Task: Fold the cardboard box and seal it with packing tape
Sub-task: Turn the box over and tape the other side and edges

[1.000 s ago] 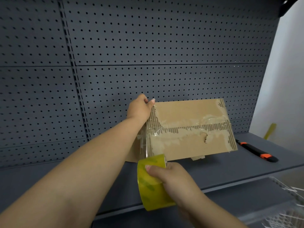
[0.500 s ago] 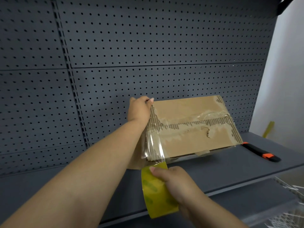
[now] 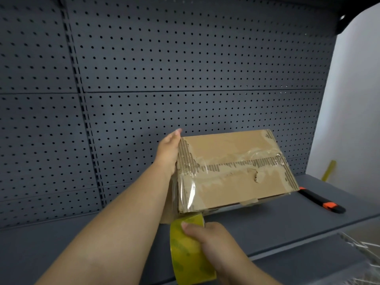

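The cardboard box (image 3: 232, 171) stands on the shelf (image 3: 257, 233), flaps closed, contents hidden. The left hand (image 3: 168, 149) holds the box's far left corner, thumb on top, other fingers hidden behind. Below the box's near left corner, the right hand's (image 3: 211, 241) curled fingers grip the tape roll (image 3: 188, 251). A utility knife (image 3: 320, 202) lies right of the box.

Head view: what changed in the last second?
The right hand drew the yellow packing tape roll down toward the camera, laying clear tape over the left end of the brown cardboard box. The left hand still holds that end; the black-and-orange utility knife stayed on the grey shelf.
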`<state>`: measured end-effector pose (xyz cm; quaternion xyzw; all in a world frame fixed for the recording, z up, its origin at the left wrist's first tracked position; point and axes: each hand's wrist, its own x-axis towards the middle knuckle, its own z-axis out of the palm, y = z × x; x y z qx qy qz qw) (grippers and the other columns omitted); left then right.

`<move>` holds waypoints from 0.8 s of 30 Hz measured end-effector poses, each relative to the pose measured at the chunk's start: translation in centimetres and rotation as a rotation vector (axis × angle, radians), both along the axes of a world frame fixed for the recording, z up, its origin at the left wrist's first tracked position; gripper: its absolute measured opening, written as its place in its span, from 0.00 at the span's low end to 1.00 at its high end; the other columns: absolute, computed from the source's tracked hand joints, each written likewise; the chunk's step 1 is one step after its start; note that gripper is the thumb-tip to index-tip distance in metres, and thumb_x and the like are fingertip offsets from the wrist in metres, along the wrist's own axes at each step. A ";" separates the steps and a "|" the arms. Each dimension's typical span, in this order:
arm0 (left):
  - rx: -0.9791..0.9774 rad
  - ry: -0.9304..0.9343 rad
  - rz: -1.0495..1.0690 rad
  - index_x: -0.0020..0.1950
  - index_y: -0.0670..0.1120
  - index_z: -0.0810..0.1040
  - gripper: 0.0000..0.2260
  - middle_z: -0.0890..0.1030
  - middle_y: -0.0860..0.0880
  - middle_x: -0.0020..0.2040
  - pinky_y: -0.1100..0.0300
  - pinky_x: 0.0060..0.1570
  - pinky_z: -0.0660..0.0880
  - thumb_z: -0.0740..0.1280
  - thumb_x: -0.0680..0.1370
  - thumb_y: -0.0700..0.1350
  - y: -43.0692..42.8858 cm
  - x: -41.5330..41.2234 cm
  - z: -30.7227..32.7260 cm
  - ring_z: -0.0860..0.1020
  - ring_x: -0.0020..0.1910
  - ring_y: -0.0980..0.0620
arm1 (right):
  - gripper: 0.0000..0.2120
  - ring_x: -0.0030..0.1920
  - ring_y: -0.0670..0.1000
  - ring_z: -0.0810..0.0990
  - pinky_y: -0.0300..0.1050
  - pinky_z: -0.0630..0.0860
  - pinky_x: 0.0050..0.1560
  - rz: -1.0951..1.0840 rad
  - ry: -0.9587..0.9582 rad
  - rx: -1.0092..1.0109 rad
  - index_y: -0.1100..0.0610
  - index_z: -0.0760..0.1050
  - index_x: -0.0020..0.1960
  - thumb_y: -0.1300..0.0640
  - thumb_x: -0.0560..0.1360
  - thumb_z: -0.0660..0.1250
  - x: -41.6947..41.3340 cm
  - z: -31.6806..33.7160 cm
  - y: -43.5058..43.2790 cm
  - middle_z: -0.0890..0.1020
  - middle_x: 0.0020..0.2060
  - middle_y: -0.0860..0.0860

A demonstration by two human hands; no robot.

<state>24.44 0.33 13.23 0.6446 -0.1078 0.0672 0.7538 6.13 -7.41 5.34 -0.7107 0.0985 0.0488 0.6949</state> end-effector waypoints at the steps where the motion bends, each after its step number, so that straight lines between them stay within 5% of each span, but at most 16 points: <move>1: -0.016 0.027 -0.003 0.70 0.56 0.67 0.19 0.70 0.49 0.71 0.44 0.67 0.66 0.59 0.79 0.54 0.0 0.4 0.0 0.70 0.68 0.47 | 0.09 0.37 0.51 0.82 0.44 0.78 0.48 0.002 -0.005 -0.006 0.57 0.82 0.38 0.51 0.71 0.71 0.0 0.0 -0.1 0.82 0.25 0.49; 4: 0.054 0.111 0.004 0.74 0.63 0.49 0.27 0.58 0.50 0.77 0.40 0.68 0.62 0.56 0.78 0.60 -0.1 1.0 0.2 0.62 0.73 0.45 | 0.10 0.34 0.49 0.81 0.44 0.78 0.48 0.018 -0.018 -0.014 0.56 0.81 0.35 0.51 0.71 0.70 0.0 0.0 -0.2 0.81 0.23 0.48; 7: 0.423 0.142 0.180 0.76 0.59 0.41 0.31 0.49 0.46 0.78 0.38 0.70 0.55 0.49 0.77 0.66 0.0 1.0 0.6 0.52 0.76 0.42 | 0.10 0.38 0.51 0.82 0.45 0.78 0.48 0.025 -0.031 -0.007 0.58 0.82 0.37 0.51 0.71 0.70 0.3 0.2 -0.6 0.83 0.30 0.50; 9: 0.615 0.070 0.428 0.75 0.50 0.53 0.32 0.59 0.41 0.73 0.42 0.66 0.63 0.50 0.76 0.66 0.0 -0.3 0.9 0.62 0.70 0.40 | 0.10 0.38 0.52 0.83 0.43 0.78 0.47 0.037 -0.032 0.008 0.58 0.82 0.38 0.51 0.71 0.70 0.5 0.2 -0.8 0.83 0.32 0.51; 11: 0.621 -0.113 0.574 0.59 0.43 0.69 0.25 0.73 0.41 0.59 0.51 0.48 0.71 0.53 0.78 0.62 0.0 -1.4 1.1 0.74 0.53 0.42 | 0.10 0.39 0.52 0.83 0.43 0.77 0.46 0.044 -0.021 0.024 0.59 0.82 0.37 0.51 0.71 0.71 0.6 0.1 -0.8 0.83 0.33 0.52; 13: 0.625 -0.232 0.577 0.41 0.42 0.69 0.21 0.76 0.44 0.40 0.56 0.33 0.65 0.52 0.80 0.58 0.0 -2.6 1.0 0.72 0.38 0.46 | 0.12 0.43 0.55 0.83 0.47 0.78 0.49 0.023 -0.009 0.042 0.60 0.82 0.41 0.50 0.70 0.71 0.6 -0.2 -0.8 0.84 0.37 0.54; 15: 0.575 -0.224 0.502 0.36 0.43 0.69 0.23 0.73 0.46 0.34 0.57 0.31 0.64 0.49 0.81 0.56 -0.1 -4.3 0.6 0.71 0.35 0.46 | 0.13 0.46 0.57 0.83 0.50 0.78 0.52 0.005 -0.012 0.044 0.61 0.82 0.43 0.50 0.70 0.71 0.6 -0.3 -0.8 0.84 0.40 0.56; 17: 0.505 -0.144 0.325 0.60 0.45 0.74 0.24 0.78 0.45 0.57 0.53 0.52 0.71 0.46 0.81 0.57 -0.7 -5.8 -0.2 0.76 0.55 0.44 | 0.13 0.47 0.57 0.83 0.50 0.78 0.52 0.002 -0.020 0.039 0.61 0.81 0.45 0.50 0.70 0.71 0.5 -0.3 -0.9 0.84 0.42 0.56; 18: 0.484 -0.080 0.210 0.74 0.49 0.61 0.25 0.67 0.47 0.72 0.50 0.65 0.64 0.45 0.81 0.58 -1.0 -6.2 -0.7 0.67 0.69 0.44 | 0.14 0.47 0.57 0.83 0.49 0.78 0.52 0.003 -0.021 0.040 0.61 0.81 0.46 0.50 0.71 0.71 0.5 -0.2 -0.9 0.85 0.43 0.56; 20: 0.441 -0.034 0.062 0.76 0.55 0.38 0.30 0.46 0.52 0.78 0.47 0.72 0.49 0.48 0.80 0.60 -1.4 -6.3 -1.6 0.50 0.76 0.47 | 0.15 0.48 0.57 0.83 0.49 0.78 0.51 0.010 -0.018 0.047 0.61 0.81 0.48 0.50 0.71 0.70 0.4 -0.2 -0.8 0.84 0.43 0.56; 24: 0.277 -0.033 -0.024 0.71 0.68 0.37 0.46 0.52 0.54 0.78 0.43 0.70 0.60 0.69 0.67 0.64 -1.1 -4.8 -2.9 0.58 0.75 0.48 | 0.14 0.48 0.58 0.83 0.50 0.79 0.51 0.021 -0.032 0.034 0.61 0.81 0.49 0.50 0.72 0.69 0.4 -0.2 -0.8 0.84 0.42 0.56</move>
